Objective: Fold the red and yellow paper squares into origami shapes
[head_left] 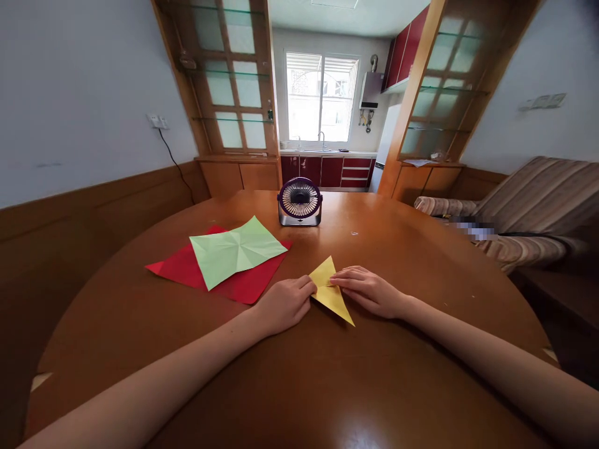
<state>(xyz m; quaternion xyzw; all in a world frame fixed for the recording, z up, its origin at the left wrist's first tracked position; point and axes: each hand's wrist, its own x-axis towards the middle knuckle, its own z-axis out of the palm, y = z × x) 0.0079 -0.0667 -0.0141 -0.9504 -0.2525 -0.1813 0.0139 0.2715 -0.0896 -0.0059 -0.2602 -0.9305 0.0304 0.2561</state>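
A folded yellow paper, narrow and pointed at both ends, lies flat on the round brown wooden table. My left hand is curled at its left edge, thumb and fingertips pinching the paper. My right hand rests flat beside its right edge, fingertips pressing on the middle of the paper. Both forearms lie across the table toward me.
A creased light green paper square lies on top of a red paper square left of my hands. A small purple desk fan stands at the far side. A striped sofa sits to the right.
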